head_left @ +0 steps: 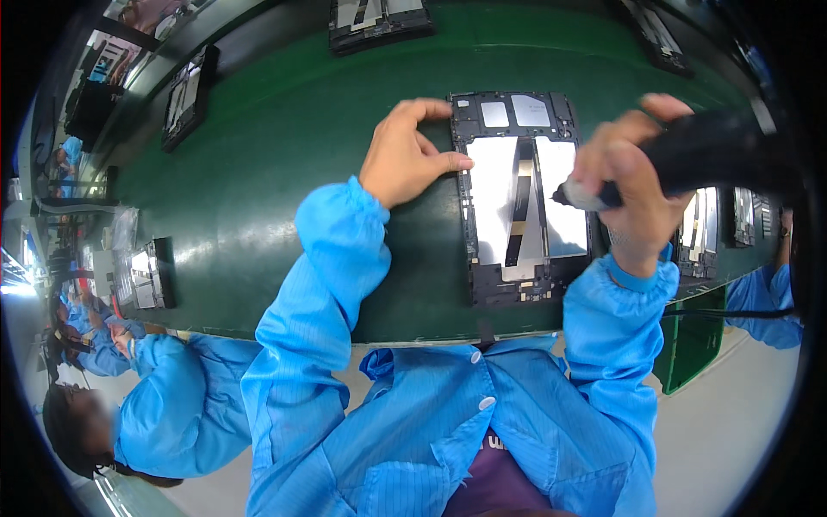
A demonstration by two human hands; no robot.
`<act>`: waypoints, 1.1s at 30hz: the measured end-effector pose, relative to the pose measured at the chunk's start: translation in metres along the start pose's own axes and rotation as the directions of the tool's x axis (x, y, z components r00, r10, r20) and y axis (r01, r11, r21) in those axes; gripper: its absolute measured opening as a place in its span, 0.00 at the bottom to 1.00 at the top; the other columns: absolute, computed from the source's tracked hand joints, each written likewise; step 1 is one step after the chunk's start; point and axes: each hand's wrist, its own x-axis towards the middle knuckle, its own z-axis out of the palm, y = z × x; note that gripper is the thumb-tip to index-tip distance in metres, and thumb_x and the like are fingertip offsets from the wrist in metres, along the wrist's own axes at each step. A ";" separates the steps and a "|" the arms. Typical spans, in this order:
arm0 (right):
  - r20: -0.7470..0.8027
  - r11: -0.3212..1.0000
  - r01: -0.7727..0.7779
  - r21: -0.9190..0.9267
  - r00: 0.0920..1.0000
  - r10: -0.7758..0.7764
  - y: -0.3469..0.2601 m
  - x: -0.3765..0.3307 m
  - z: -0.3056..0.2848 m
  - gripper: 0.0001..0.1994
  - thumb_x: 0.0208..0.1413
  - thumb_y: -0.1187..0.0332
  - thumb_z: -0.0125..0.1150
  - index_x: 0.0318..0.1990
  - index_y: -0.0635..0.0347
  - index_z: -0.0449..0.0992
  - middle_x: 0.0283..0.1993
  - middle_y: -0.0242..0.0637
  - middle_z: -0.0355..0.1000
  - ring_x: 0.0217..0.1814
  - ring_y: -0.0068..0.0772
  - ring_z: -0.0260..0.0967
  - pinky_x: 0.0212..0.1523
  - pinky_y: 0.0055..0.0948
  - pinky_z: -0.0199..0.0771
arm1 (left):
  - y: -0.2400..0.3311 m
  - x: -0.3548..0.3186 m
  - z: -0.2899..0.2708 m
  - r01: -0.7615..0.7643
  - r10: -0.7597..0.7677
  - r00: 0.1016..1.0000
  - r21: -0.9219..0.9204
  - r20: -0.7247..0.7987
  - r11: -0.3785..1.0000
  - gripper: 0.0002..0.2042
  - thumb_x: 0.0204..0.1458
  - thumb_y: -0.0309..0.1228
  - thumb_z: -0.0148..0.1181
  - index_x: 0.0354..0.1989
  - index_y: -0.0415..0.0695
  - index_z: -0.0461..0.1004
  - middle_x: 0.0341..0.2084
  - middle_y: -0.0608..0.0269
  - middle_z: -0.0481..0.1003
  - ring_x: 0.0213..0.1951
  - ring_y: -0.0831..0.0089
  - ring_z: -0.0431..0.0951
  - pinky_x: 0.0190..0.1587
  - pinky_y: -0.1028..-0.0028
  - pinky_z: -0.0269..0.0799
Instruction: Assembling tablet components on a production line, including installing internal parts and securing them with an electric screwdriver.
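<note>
An opened tablet (505,207) lies on the green work surface in front of me. Its black frame surrounds two silver battery panels, with dark flex strips running between them. My left hand (407,155) grips the tablet's left edge, thumb resting on the rim and a finger at the upper corner. In my right hand (633,177), fingers wrap round what looks like a black electric screwdriver (719,151). Its pointed end hovers over or touches the right battery panel; I cannot tell which. The right hand hides the tablet's upper right edge and is slightly blurred.
Other opened tablets lie about: one at the far edge (379,24), one at the far left (188,96), one at near left (151,274), more at right (696,233). A person in blue (185,396) sits at left. A green bin (693,345) stands below the right edge.
</note>
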 end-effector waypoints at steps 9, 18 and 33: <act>0.147 0.979 -0.151 -0.138 0.974 0.171 0.057 0.015 0.061 0.18 0.46 0.80 0.63 0.44 0.69 0.64 0.21 0.35 0.70 0.19 0.23 0.67 0.22 0.21 0.67 | -0.020 0.032 -0.010 -0.079 0.109 0.956 -0.120 0.274 0.990 0.42 0.30 0.25 0.72 0.59 0.38 0.58 0.37 0.55 0.74 0.22 0.76 0.75 0.27 0.77 0.70; 0.171 0.974 -0.143 -0.175 0.970 0.173 0.069 0.015 0.063 0.17 0.47 0.79 0.63 0.43 0.69 0.64 0.21 0.36 0.70 0.19 0.22 0.67 0.23 0.22 0.68 | -0.021 0.033 -0.010 -0.034 0.063 0.948 -0.099 0.312 0.994 0.40 0.29 0.22 0.70 0.58 0.39 0.61 0.32 0.58 0.75 0.25 0.74 0.74 0.29 0.74 0.71; 0.188 0.958 0.025 -0.285 0.982 0.031 0.078 -0.001 0.061 0.16 0.46 0.83 0.62 0.42 0.67 0.65 0.21 0.36 0.70 0.20 0.23 0.67 0.23 0.21 0.67 | -0.062 0.045 0.010 -0.211 0.251 0.954 -0.229 0.163 0.950 0.41 0.31 0.26 0.70 0.59 0.34 0.58 0.24 0.55 0.75 0.23 0.75 0.74 0.30 0.75 0.70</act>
